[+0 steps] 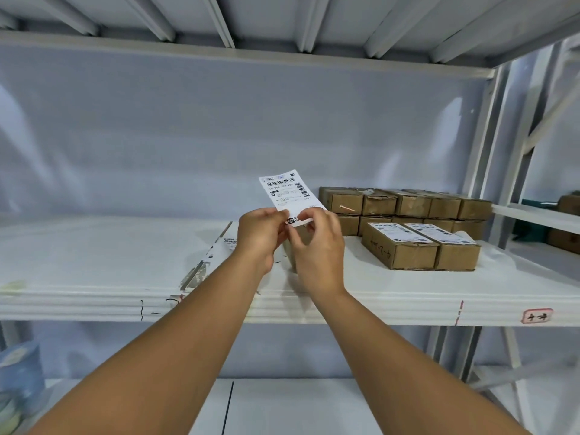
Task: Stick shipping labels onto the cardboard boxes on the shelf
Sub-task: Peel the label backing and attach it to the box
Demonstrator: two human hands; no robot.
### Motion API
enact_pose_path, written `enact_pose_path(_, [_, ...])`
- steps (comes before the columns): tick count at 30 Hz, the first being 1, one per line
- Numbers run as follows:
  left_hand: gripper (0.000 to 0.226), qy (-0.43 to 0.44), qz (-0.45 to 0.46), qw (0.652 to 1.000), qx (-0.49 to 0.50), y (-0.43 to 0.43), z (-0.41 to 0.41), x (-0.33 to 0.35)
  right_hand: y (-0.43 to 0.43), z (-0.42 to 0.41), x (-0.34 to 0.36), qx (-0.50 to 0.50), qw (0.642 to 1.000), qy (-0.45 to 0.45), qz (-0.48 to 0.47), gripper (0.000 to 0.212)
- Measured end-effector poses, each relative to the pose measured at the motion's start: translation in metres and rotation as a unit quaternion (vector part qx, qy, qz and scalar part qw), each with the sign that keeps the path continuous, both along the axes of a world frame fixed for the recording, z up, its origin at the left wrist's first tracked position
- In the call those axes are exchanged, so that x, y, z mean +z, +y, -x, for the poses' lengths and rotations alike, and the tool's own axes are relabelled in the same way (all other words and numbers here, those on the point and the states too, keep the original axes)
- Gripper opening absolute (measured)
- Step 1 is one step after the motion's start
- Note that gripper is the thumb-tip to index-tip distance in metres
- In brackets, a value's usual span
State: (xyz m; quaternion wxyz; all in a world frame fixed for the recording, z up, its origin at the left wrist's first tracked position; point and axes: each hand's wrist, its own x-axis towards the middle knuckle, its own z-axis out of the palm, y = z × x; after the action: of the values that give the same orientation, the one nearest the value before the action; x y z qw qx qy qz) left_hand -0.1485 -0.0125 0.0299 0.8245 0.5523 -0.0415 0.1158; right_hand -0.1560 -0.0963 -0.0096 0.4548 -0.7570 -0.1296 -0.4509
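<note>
Both left hand point(259, 236) and right hand point(317, 248) pinch one label point(286, 193).

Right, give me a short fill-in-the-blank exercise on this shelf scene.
The left hand and right hand together pinch a shipping ____.
The labelled boxes at the front number ____.
The label strip lies on the shelf to the ____ of the hands.
Missing: label; two; left.
</note>
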Motion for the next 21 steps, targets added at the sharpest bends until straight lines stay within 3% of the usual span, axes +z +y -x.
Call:
enact_pose_path(4, [0.007, 0.012, -0.010, 0.999, 0.045, -0.002, -0.009, 0.003, -0.018, 0.001, 0.004, -0.015, 0.999, 0.041, 0.012, 0.028])
enact_pose_path(9, [0.009, -0.007, -0.055, 0.998, -0.004, -0.007, -0.018, 0.002, -0.055, -0.014, 0.023, 0.024, 0.982, 0.134, -0.128, 0.016])
enact_pose_path(13, [0.013, -0.033, -0.092, 0.995, -0.031, -0.013, -0.025, -0.001, -0.070, -0.035, 0.033, 0.093, 0.942, 0.217, -0.237, 0.006])
enact_pose_path(16, [0.015, -0.063, -0.158, 0.985, -0.020, -0.015, -0.035, -0.007, -0.074, -0.048, 0.034, 0.110, 0.941, 0.236, -0.216, 0.009])
enact_pose_path(21, [0.019, -0.114, -0.276, 0.951, 0.078, -0.012, -0.051, -0.023, -0.075, -0.064, 0.028, 0.124, 0.945, 0.227, -0.203, 0.017])
